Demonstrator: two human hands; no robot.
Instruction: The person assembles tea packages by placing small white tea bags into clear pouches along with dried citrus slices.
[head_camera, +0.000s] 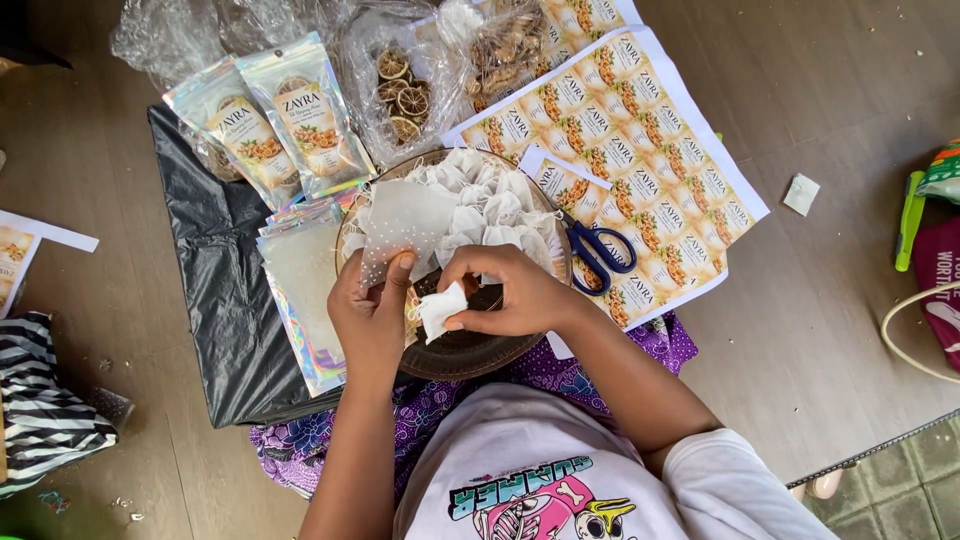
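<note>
White short-sleeved T-shirt (520, 440), cartoon skull print; purple floral skirt (440, 400).

Left hand (372, 312) and right hand (515, 292) close together, fingers pinched in grip.

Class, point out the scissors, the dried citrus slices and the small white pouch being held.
scissors (603, 252), head view, blue handle loops.
dried citrus slices (402, 93), head view, slices inside clear bag.
small white pouch (440, 308), head view, its middle.

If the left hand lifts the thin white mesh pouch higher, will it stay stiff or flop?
The thin white mesh pouch would probably flop: it already bends above the left hand. It looks see-through and empty, so likely very light. The small white folded packet in the right hand seems equally soft.
</note>
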